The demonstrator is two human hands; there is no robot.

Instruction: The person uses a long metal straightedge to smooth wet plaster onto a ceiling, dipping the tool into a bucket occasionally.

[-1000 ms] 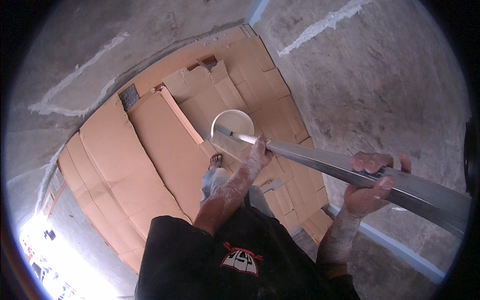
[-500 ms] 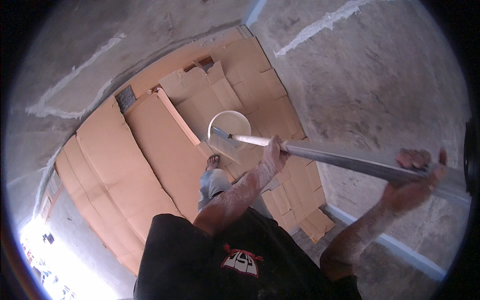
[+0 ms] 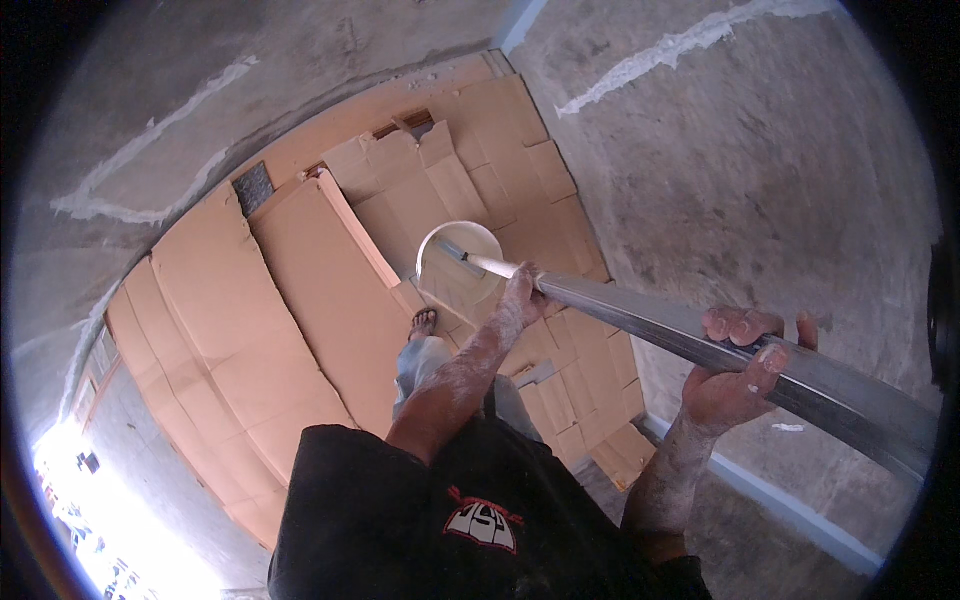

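Observation:
A long grey metal pole (image 3: 625, 312) slants across the view from the right edge down to a white bucket (image 3: 425, 262) on the floor. Its lower end is a pale shaft (image 3: 492, 265) with a grey head (image 3: 452, 249) inside the bucket; the kind of head is hard to make out. My left hand (image 3: 522, 294) is wrapped round the pole near that pale shaft. Higher up, my right hand (image 3: 740, 365) grips the thick part, fingers over the top and thumb along the near side. White dust or plaster covers both hands and forearms.
Cardboard sheets (image 3: 290, 290) cover the floor, with torn edges and a raised strip (image 3: 357, 232). A bare foot (image 3: 424, 322) stands beside the bucket. Grey walls with white filler streaks (image 3: 690, 45) rise at the right and far left. Bright light enters at lower left.
The right hand and the pole's upper part have come leftward and nearer the body. The pole's lower end has shifted slightly right and sits further into the bucket. The left hand has moved left.

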